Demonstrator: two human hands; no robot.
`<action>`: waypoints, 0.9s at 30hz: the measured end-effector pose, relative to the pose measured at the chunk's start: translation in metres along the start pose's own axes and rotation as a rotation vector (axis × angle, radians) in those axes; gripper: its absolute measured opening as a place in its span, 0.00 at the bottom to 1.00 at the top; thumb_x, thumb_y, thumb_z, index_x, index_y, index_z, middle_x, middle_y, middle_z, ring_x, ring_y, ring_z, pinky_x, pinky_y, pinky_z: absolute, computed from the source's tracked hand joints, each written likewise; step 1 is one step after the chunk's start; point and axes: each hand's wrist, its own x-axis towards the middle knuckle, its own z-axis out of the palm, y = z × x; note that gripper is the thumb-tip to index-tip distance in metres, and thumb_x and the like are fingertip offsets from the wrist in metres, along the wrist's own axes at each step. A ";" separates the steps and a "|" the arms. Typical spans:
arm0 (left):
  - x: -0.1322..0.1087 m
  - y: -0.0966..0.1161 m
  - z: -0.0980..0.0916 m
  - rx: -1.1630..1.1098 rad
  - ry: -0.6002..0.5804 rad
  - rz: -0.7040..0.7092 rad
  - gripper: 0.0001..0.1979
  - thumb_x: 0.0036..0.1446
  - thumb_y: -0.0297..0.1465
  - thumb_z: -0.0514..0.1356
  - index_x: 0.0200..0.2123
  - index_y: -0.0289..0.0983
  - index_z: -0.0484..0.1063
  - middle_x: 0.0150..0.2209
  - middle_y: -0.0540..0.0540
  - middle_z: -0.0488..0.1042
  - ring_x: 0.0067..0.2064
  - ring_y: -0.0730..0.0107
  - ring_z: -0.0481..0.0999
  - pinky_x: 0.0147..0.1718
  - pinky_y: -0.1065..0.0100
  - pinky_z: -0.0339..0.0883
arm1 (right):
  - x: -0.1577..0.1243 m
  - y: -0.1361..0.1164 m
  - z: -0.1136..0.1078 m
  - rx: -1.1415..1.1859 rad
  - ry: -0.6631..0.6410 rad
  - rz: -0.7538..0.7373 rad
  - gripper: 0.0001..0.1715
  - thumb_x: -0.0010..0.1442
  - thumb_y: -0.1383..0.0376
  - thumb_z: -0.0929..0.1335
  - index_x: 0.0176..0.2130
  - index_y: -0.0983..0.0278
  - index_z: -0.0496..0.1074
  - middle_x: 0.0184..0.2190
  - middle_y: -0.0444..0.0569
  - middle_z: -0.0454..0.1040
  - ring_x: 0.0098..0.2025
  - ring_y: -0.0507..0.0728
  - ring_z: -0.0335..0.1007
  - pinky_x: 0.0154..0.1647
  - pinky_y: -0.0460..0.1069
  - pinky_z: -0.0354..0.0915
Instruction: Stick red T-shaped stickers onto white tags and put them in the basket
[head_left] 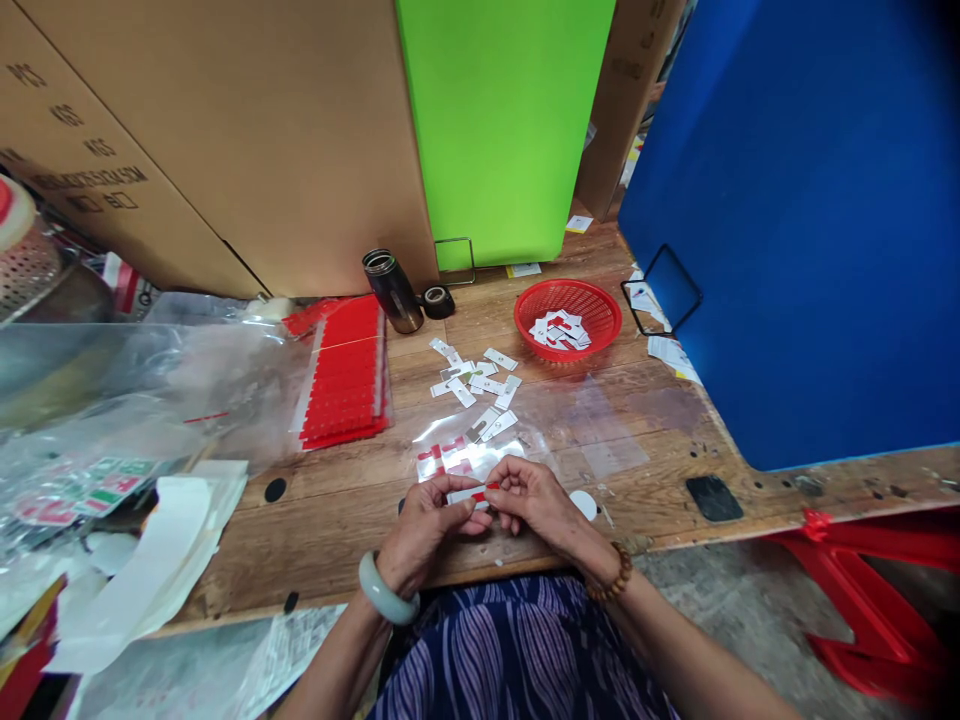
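Note:
My left hand (427, 528) and my right hand (534, 498) meet at the near edge of the wooden table (660, 440). Both pinch one small white tag with a red strip (471, 494), the left hand on its left end, the right hand on its right end. Just beyond my fingers lies a clear plastic bag with red-and-white pieces (457, 457). Farther out, several loose white tags (474, 382) are scattered on the wood. A red basket (568, 318) holding more tags stands behind them to the right.
A stack of red label sheets (343, 375) lies to the left, beside clear plastic bags (112, 400). A dark metal flask (391, 290) and a tape roll (438, 300) stand at the back. Cardboard boxes, a green panel (502, 120) and a blue panel (802, 220) wall the table.

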 end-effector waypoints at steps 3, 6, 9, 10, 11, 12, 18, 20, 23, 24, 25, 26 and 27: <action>-0.001 0.001 0.001 0.029 -0.016 0.016 0.21 0.42 0.29 0.68 0.40 0.28 0.69 0.25 0.42 0.79 0.26 0.72 0.78 0.29 0.75 0.70 | 0.000 -0.002 -0.004 0.058 -0.044 0.013 0.11 0.51 0.60 0.69 0.29 0.65 0.66 0.15 0.38 0.66 0.15 0.47 0.61 0.17 0.42 0.58; -0.001 0.002 0.003 0.049 -0.020 0.020 0.20 0.41 0.30 0.67 0.39 0.29 0.69 0.23 0.44 0.78 0.26 0.73 0.77 0.29 0.75 0.70 | -0.002 -0.005 -0.008 -0.024 -0.084 0.021 0.12 0.54 0.58 0.67 0.29 0.65 0.65 0.15 0.38 0.67 0.15 0.47 0.62 0.16 0.42 0.59; 0.000 0.002 0.005 0.075 -0.038 0.022 0.19 0.41 0.31 0.68 0.37 0.29 0.70 0.24 0.45 0.77 0.26 0.73 0.77 0.30 0.73 0.70 | -0.004 -0.009 -0.010 -0.178 -0.077 0.021 0.11 0.54 0.60 0.67 0.31 0.65 0.65 0.13 0.37 0.66 0.14 0.46 0.60 0.15 0.40 0.57; 0.000 0.002 0.006 0.081 -0.048 0.025 0.20 0.41 0.32 0.68 0.37 0.29 0.70 0.25 0.45 0.77 0.26 0.72 0.77 0.30 0.72 0.70 | -0.004 -0.010 -0.011 -0.215 -0.081 0.026 0.10 0.54 0.60 0.67 0.31 0.65 0.65 0.13 0.36 0.65 0.14 0.46 0.60 0.14 0.39 0.56; 0.001 0.002 0.006 0.081 -0.056 0.029 0.20 0.40 0.32 0.68 0.37 0.30 0.69 0.25 0.45 0.77 0.27 0.72 0.77 0.31 0.72 0.69 | -0.004 -0.011 -0.012 -0.237 -0.094 0.037 0.10 0.54 0.60 0.67 0.31 0.65 0.65 0.13 0.36 0.65 0.13 0.46 0.60 0.14 0.39 0.56; 0.002 0.002 0.006 0.075 -0.060 0.037 0.22 0.40 0.33 0.68 0.38 0.30 0.69 0.26 0.45 0.77 0.27 0.72 0.77 0.31 0.71 0.69 | -0.002 -0.013 -0.015 -0.245 -0.113 0.053 0.10 0.54 0.60 0.68 0.30 0.65 0.65 0.13 0.36 0.65 0.13 0.45 0.60 0.14 0.39 0.56; 0.010 -0.005 -0.002 0.028 0.026 0.161 0.26 0.41 0.36 0.68 0.43 0.32 0.66 0.29 0.47 0.75 0.32 0.71 0.76 0.35 0.69 0.67 | 0.021 -0.041 -0.056 -0.083 0.111 -0.071 0.15 0.51 0.57 0.71 0.28 0.66 0.66 0.19 0.42 0.72 0.15 0.46 0.64 0.14 0.40 0.59; 0.012 -0.007 -0.006 0.046 0.048 0.184 0.25 0.42 0.36 0.68 0.43 0.32 0.67 0.29 0.47 0.74 0.33 0.72 0.75 0.36 0.70 0.66 | 0.031 -0.059 -0.073 0.115 0.287 -0.197 0.15 0.49 0.58 0.72 0.29 0.65 0.67 0.23 0.44 0.74 0.18 0.47 0.67 0.17 0.40 0.62; 0.013 -0.011 -0.008 0.033 0.064 0.172 0.23 0.43 0.35 0.67 0.43 0.32 0.69 0.31 0.47 0.73 0.35 0.72 0.74 0.38 0.70 0.65 | 0.042 -0.080 -0.085 0.309 0.411 -0.329 0.16 0.46 0.61 0.74 0.34 0.63 0.68 0.32 0.46 0.76 0.26 0.49 0.72 0.24 0.42 0.67; 0.013 -0.012 -0.008 0.020 0.065 0.161 0.23 0.43 0.35 0.67 0.43 0.32 0.69 0.32 0.47 0.73 0.36 0.71 0.75 0.39 0.69 0.65 | 0.045 -0.083 -0.084 0.313 0.424 -0.353 0.17 0.46 0.61 0.73 0.36 0.62 0.68 0.34 0.46 0.76 0.28 0.49 0.72 0.26 0.42 0.67; 0.013 -0.013 -0.007 0.011 0.064 0.150 0.23 0.43 0.34 0.67 0.43 0.32 0.69 0.32 0.47 0.73 0.36 0.71 0.75 0.40 0.69 0.65 | 0.047 -0.084 -0.081 0.275 0.427 -0.363 0.18 0.48 0.61 0.73 0.38 0.61 0.67 0.34 0.45 0.75 0.29 0.50 0.72 0.27 0.43 0.67; 0.014 -0.014 -0.007 0.006 0.063 0.140 0.23 0.44 0.34 0.67 0.43 0.32 0.69 0.32 0.46 0.73 0.36 0.71 0.75 0.40 0.69 0.65 | 0.049 -0.082 -0.076 0.191 0.418 -0.358 0.18 0.49 0.60 0.72 0.40 0.61 0.67 0.33 0.44 0.75 0.29 0.50 0.72 0.27 0.44 0.67; 0.014 -0.015 -0.006 0.005 0.060 0.133 0.23 0.44 0.34 0.67 0.43 0.32 0.69 0.32 0.46 0.73 0.36 0.71 0.75 0.40 0.69 0.65 | 0.051 -0.078 -0.070 0.063 0.391 -0.347 0.17 0.51 0.60 0.70 0.41 0.61 0.67 0.32 0.44 0.74 0.28 0.51 0.70 0.27 0.45 0.66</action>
